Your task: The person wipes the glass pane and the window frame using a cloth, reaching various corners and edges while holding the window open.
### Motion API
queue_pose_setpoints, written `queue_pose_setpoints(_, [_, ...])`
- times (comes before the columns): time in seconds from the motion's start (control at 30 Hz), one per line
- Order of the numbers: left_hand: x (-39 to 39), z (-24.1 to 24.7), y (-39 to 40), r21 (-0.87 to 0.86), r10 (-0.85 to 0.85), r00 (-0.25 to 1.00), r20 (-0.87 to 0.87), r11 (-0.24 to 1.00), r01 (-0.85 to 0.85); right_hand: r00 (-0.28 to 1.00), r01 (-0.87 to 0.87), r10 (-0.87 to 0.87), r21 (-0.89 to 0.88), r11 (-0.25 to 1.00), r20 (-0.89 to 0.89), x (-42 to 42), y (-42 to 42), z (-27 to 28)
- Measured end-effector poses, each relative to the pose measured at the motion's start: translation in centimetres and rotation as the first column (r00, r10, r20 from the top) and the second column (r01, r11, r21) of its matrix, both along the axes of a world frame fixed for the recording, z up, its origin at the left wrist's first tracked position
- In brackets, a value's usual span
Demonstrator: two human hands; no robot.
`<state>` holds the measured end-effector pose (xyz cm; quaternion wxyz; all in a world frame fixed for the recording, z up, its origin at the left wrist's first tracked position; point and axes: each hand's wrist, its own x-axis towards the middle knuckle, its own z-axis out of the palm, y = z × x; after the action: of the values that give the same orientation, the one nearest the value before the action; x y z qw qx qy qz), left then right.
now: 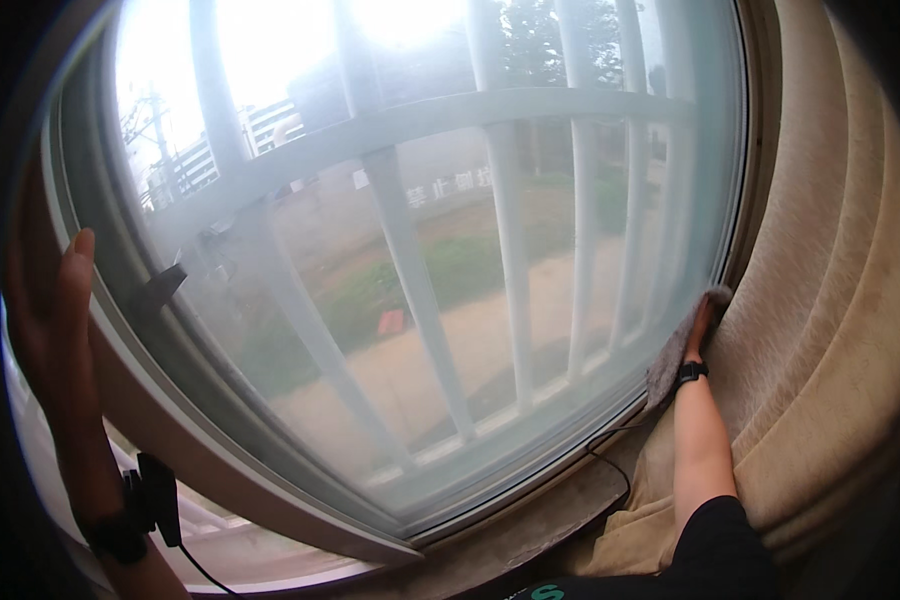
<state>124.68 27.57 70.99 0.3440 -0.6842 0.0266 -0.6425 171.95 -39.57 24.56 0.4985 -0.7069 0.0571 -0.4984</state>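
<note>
My right hand point(702, 326) holds a grey cloth point(666, 367) at the lower right corner of the window glass point(450, 300), beside the dark frame edge. A black band is around that wrist. At the far left, my left hand point(56, 322) grips the side of the window sash point(172, 442), its thumb pointing up along the edge. The other fingers are in shadow and hard to make out. A dark window latch handle point(166, 286) sticks out from the sash, to the right of this hand. The glass looks hazy.
White security bars point(502, 262) stand outside the glass. A beige curtain point(802, 300) hangs along the right side and bunches near the sill point(525, 525). A thin black cable point(619, 465) runs over the sill. A black device point(157, 499) with a cable is strapped to my left wrist.
</note>
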Motion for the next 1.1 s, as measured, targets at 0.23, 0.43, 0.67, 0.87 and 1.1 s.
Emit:
queue_pose_setpoints(0.23, [2.7, -0.6, -5.4, -0.148, -0.503, 0.855, -0.129, 0.862, 0.485, 0.879, -0.465, 0.435, 0.558, 0.687, 0.196, 0.6, -1.4, -6.2])
queue_pose_setpoints(0.43, [2.8, -1.0, -7.1, -0.172, -0.573, 0.815, -0.082, 0.814, 0.555, 0.971, -0.238, 0.219, 0.304, 0.923, 0.095, -1.6, 4.8, 0.2])
queue_pose_setpoints(0.67, [3.4, -0.4, -6.8, 0.074, -0.508, 0.861, 0.018, 0.86, 0.505, 0.975, 0.186, -0.143, -0.264, 0.947, 0.171, -15.3, 18.7, 16.2])
queue_pose_setpoints(0.87, [3.8, -1.2, -9.0, -0.037, -0.471, 0.865, 0.171, 0.875, 0.483, 0.928, 0.175, 0.038, -0.524, 0.834, 0.371, -25.0, 30.7, 24.7])
queue_pose_setpoints(1.1, [3.8, -0.8, -9.1, 0.078, -0.54, 0.81, 0.229, 0.839, 0.538, 0.839, 0.167, 0.235, -0.644, 0.747, 0.491, -31.7, 39.7, 28.8])
